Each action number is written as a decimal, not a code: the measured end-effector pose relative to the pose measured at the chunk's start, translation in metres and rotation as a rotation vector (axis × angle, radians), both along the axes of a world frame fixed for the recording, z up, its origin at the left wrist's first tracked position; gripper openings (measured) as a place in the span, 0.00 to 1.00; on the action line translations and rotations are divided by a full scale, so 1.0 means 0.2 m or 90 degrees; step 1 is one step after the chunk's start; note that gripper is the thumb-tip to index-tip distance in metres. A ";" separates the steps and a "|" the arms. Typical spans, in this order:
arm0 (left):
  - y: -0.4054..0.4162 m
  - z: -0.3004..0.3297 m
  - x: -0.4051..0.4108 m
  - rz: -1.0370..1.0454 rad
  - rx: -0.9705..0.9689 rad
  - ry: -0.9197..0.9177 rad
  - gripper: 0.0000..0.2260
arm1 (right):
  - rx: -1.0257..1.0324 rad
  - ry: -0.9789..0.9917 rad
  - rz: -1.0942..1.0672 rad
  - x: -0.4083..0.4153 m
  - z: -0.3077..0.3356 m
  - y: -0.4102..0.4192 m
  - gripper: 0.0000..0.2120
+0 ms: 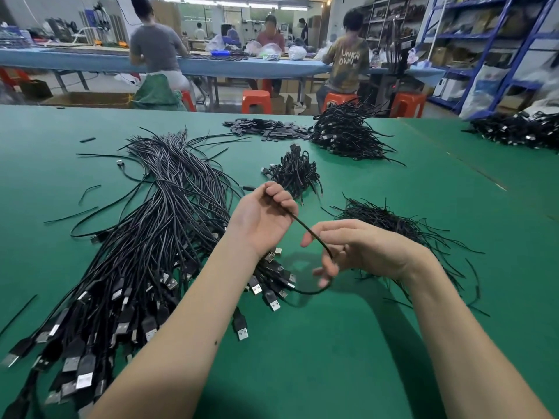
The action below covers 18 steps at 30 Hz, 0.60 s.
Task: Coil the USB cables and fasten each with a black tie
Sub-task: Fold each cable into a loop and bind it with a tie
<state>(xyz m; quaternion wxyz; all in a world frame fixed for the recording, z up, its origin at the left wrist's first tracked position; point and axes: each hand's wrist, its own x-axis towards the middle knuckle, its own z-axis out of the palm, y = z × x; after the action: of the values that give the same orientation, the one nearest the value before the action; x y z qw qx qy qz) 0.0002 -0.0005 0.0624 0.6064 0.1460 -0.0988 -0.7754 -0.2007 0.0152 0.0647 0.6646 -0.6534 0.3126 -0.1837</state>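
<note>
A black USB cable stretches between my two hands above the green table. My left hand is raised with the palm toward me, fingers curled round one end of the cable. My right hand pinches the cable lower down, and the cable loops under its fingers toward the table. A large bundle of loose USB cables lies to the left, plugs toward me. A heap of thin black ties sits just behind my right hand. A small pile of coiled cables lies beyond my left hand.
A bigger pile of coiled cables and a flat heap of small black parts lie farther back. Another cable pile is at the far right. Beyond the table, several people sit on orange stools at a blue bench.
</note>
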 end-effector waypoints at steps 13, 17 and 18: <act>0.02 0.03 0.04 -0.030 0.011 -0.093 0.22 | 0.169 -0.027 0.151 -0.21 -0.03 0.00 0.21; 0.01 0.04 0.06 0.000 0.001 -0.113 0.20 | 0.143 0.072 0.065 -0.21 -0.07 -0.02 0.20; 0.01 0.04 0.07 0.010 -0.008 -0.120 0.19 | 0.136 0.136 0.023 -0.20 -0.07 -0.03 0.21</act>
<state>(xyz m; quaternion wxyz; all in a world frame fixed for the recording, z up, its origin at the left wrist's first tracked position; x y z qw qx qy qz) 0.0136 0.0020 0.0705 0.6016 0.2155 -0.1593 -0.7525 -0.2412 0.0094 0.0512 0.6967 -0.6000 0.3874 -0.0671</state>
